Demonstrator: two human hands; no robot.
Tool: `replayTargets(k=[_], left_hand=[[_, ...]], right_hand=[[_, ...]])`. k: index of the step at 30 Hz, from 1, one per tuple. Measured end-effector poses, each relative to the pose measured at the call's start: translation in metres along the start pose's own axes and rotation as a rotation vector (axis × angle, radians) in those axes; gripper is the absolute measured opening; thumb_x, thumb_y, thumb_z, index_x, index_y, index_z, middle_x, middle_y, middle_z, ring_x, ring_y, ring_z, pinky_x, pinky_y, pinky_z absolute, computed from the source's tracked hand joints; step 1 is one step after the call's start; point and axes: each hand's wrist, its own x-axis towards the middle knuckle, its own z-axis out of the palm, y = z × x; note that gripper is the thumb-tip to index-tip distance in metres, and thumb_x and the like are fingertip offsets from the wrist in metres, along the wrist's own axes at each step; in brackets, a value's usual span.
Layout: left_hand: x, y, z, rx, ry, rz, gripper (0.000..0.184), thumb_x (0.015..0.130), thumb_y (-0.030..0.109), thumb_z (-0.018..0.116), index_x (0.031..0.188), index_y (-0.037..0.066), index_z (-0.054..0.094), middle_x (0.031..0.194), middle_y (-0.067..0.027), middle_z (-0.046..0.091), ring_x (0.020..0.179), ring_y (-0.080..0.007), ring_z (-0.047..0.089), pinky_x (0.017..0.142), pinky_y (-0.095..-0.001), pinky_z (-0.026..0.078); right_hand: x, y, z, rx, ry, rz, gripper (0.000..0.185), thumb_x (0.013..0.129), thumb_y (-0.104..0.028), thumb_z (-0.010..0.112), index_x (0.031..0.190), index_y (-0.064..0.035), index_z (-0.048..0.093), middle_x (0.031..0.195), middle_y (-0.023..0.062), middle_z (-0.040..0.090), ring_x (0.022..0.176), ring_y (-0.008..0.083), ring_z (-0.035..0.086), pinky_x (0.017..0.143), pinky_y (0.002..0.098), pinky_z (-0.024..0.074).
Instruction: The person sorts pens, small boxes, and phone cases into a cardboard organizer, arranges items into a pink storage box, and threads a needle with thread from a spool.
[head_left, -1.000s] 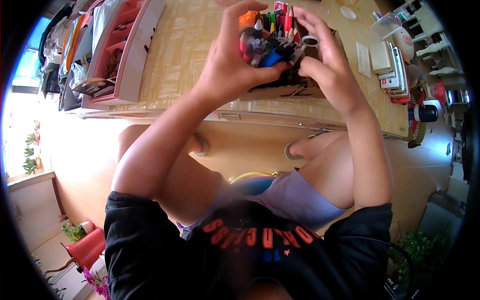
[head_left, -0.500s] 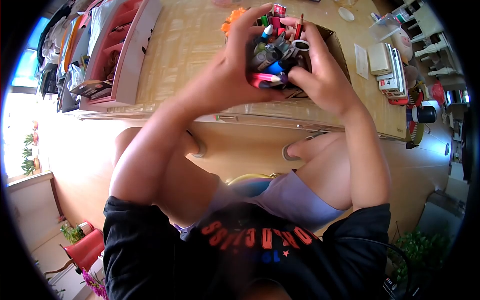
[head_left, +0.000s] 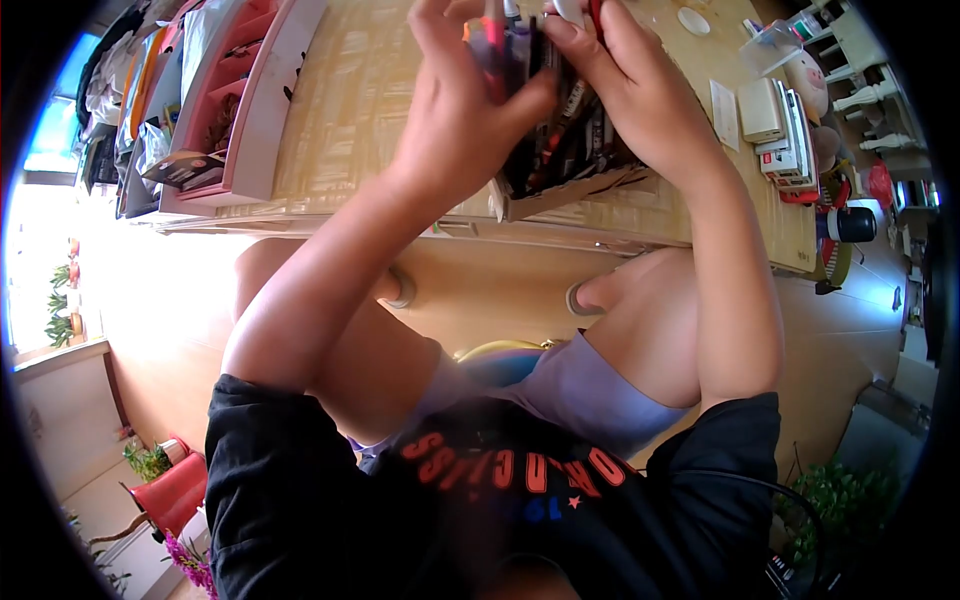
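My left hand (head_left: 460,115) is curled around a bunch of pens (head_left: 494,40), a pink one among them, at the left side of an open cardboard box (head_left: 570,193). My right hand (head_left: 645,110) is over the box's right side, its fingers closed around a red pen (head_left: 597,18) and a white-ended one. Between the hands, several dark pens (head_left: 575,120) lie slanted inside the box. Fingers and the top edge of the view hide part of both bunches.
A pink-and-white shelf unit (head_left: 240,110) stands on the wooden table (head_left: 340,110) at the left. To the right are a small stack of books (head_left: 785,150), a white paper slip (head_left: 723,115) and a round white lid (head_left: 693,21). A dark cup (head_left: 850,225) sits beyond the table's right edge.
Both hands moved farther from my body, toward the top of the view. The pens bundled between them are now apart in two bunches, and the box with dark pens shows more.
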Motion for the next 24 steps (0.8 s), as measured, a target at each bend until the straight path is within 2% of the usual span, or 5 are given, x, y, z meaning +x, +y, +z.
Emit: replayTargets(k=[5, 8, 15, 19, 24], left_hand=[[-0.01, -0.014, 0.009, 0.296, 0.037, 0.23, 0.096, 0.08, 0.013, 0.081, 0.152, -0.006, 0.02, 0.143, -0.0265, 0.04, 0.134, -0.0388, 0.042, 0.113, -0.0482, 0.036], [-0.007, -0.005, 0.002, 0.434, 0.071, 0.252, 0.091, 0.083, 0.016, 0.078, 0.152, -0.005, 0.024, 0.148, -0.0256, 0.038, 0.138, -0.0403, 0.037, 0.116, -0.0494, 0.031], [-0.01, -0.011, -0.009, 0.83, 0.172, 0.297, 0.097, 0.095, 0.031, 0.075, 0.16, 0.006, 0.007, 0.152, -0.0261, 0.039, 0.131, -0.0281, 0.052, 0.111, -0.0376, 0.041], [-0.018, -0.016, 0.012, -0.28, 0.186, -0.304, 0.087, 0.106, 0.032, 0.058, 0.162, 0.005, -0.002, 0.146, -0.0209, 0.044, 0.125, -0.022, 0.052, 0.107, -0.0312, 0.041], [-0.003, -0.015, 0.001, -0.36, 0.039, -0.421, 0.096, 0.101, 0.026, 0.062, 0.162, 0.004, -0.008, 0.146, -0.0221, 0.042, 0.131, -0.0253, 0.044, 0.113, -0.0369, 0.035]], right_hand=[[-0.009, 0.015, 0.036, -0.234, 0.366, -0.202, 0.051, 0.11, -0.044, 0.048, 0.137, -0.0011, 0.049, 0.132, 0.019, 0.052, 0.129, 0.0339, 0.049, 0.113, 0.0378, 0.0332], [-0.005, 0.026, 0.03, 0.469, 0.278, -0.143, 0.066, 0.11, -0.049, 0.04, 0.151, 0.0031, 0.038, 0.153, 0.0194, 0.041, 0.147, 0.0303, 0.034, 0.122, 0.0373, 0.0237], [-0.026, 0.003, 0.013, 0.354, 0.019, -0.044, 0.077, 0.093, -0.005, 0.05, 0.162, 0.005, 0.017, 0.166, 0.0199, 0.025, 0.156, 0.024, 0.017, 0.126, 0.0339, 0.0128], [-0.021, 0.016, 0.016, 0.35, -0.062, -0.062, 0.073, 0.098, 0.004, 0.052, 0.162, 0.0039, 0.018, 0.161, 0.0137, 0.033, 0.148, 0.0211, 0.03, 0.121, 0.0308, 0.0245], [-0.01, 0.028, 0.033, 0.465, 0.009, -0.033, 0.066, 0.104, 0.002, 0.047, 0.162, 0.0038, 0.016, 0.158, 0.0097, 0.038, 0.144, 0.0192, 0.036, 0.119, 0.0298, 0.0301]])
